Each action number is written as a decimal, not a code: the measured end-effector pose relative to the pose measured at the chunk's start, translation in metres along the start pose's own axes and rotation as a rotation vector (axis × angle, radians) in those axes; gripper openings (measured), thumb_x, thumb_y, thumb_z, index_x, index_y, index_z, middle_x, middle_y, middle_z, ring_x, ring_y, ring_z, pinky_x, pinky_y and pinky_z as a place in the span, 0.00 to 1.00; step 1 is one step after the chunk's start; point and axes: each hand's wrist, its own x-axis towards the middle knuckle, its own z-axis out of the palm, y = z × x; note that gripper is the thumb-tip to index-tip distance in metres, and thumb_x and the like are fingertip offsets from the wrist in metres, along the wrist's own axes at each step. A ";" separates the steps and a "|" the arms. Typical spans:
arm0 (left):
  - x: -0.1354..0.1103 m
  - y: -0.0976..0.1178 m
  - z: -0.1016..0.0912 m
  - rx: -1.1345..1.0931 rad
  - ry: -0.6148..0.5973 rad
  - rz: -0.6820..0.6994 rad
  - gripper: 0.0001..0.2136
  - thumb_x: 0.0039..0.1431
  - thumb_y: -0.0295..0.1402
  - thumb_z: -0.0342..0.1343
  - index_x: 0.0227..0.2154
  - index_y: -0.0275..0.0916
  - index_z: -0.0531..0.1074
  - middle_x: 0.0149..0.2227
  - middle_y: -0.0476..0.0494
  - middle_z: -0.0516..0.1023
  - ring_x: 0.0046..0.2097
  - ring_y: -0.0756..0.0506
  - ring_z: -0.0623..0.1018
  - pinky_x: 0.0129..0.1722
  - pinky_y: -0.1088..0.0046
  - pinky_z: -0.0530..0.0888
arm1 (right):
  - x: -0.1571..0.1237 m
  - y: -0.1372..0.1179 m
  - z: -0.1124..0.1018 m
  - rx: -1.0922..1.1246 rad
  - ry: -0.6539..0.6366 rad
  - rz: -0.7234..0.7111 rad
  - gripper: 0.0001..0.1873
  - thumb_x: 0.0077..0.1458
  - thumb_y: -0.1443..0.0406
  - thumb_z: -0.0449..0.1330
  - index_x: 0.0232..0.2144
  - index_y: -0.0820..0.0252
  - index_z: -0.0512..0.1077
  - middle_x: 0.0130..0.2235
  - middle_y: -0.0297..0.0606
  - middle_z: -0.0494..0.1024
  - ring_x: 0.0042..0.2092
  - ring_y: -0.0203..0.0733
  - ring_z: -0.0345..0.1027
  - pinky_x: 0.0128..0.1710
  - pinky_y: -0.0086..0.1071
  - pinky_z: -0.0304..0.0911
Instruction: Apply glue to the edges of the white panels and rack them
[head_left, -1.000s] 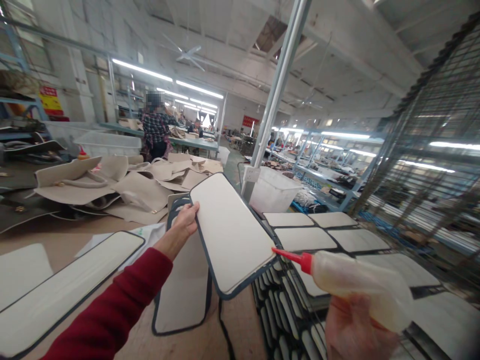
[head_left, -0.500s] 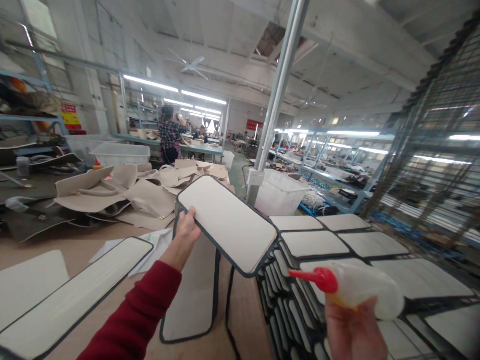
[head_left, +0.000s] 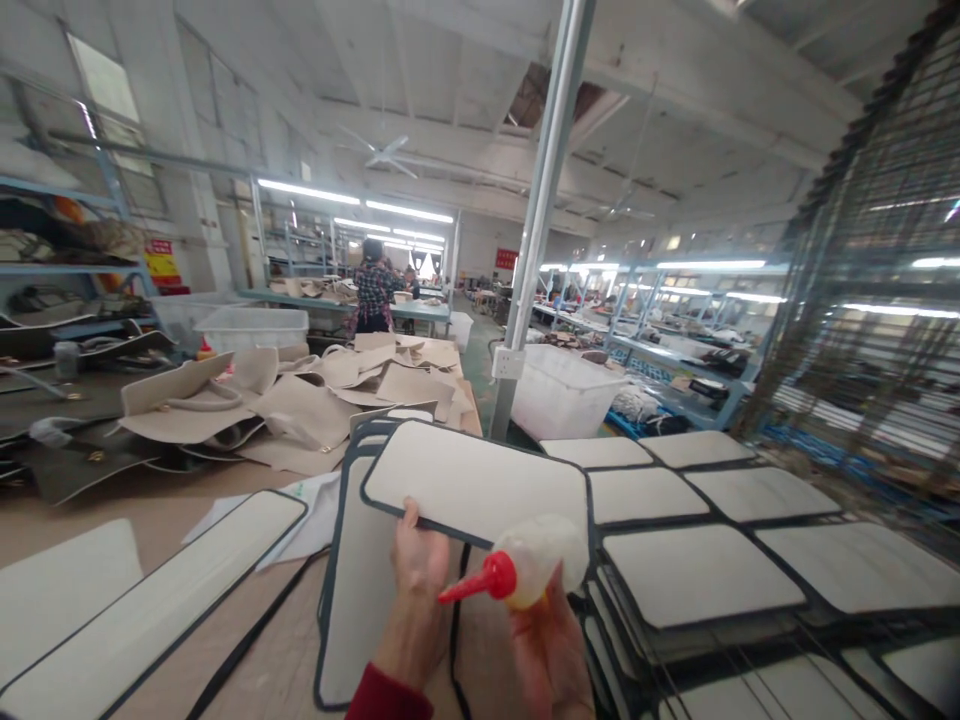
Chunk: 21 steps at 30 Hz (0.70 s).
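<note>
My left hand point(head_left: 420, 560) grips the lower left edge of a cream panel with a dark border point(head_left: 480, 475), thumb on its face. The panel is raised and tilted above a stack of similar panels point(head_left: 352, 590) on the table. A squeeze bottle point(head_left: 551, 555) with a red pointed nozzle lies in my right hand point(head_left: 551, 640), its tip pointing left and down. The bottle overlaps the panel's lower right part in view; whether they touch, I cannot tell. A long cream strip with dark edging point(head_left: 165, 600) lies at left.
Several piles of bordered panels point(head_left: 701, 570) fill the right side. Beige bag pieces point(head_left: 300, 410) are heaped at the far left of the table. Beyond stand a metal post point(head_left: 525, 250) with a socket box and a white bin point(head_left: 562, 385). A person point(head_left: 373, 290) stands farther back.
The panel in my left hand has come lower and turned closer to level. My right hand has brought the bottle leftward, in front of the panel. The distant person has turned away.
</note>
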 end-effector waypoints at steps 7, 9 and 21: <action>-0.037 0.014 -0.054 -0.198 -0.146 0.021 0.15 0.55 0.38 0.52 0.45 0.50 0.74 0.46 0.40 0.78 0.54 0.37 0.73 0.48 0.55 0.73 | 0.014 0.013 -0.007 -0.042 -0.011 -0.048 0.24 0.40 0.52 0.70 0.40 0.55 0.76 0.34 0.35 0.80 0.38 0.40 0.74 0.43 0.32 0.69; -0.051 0.017 -0.081 -0.100 -0.274 -0.037 0.16 0.47 0.42 0.60 0.41 0.50 0.77 0.48 0.40 0.77 0.53 0.36 0.73 0.48 0.56 0.72 | 0.019 0.014 -0.007 -0.060 -0.026 -0.043 0.26 0.41 0.51 0.69 0.42 0.55 0.75 0.34 0.36 0.80 0.39 0.41 0.74 0.44 0.33 0.68; -0.010 0.154 0.004 1.430 -0.583 0.702 0.22 0.49 0.36 0.59 0.49 0.37 0.72 0.50 0.37 0.73 0.48 0.40 0.73 0.51 0.63 0.67 | 0.022 0.051 -0.028 -0.020 -0.097 0.178 0.22 0.36 0.55 0.73 0.38 0.50 0.77 0.40 0.39 0.79 0.42 0.47 0.74 0.45 0.40 0.67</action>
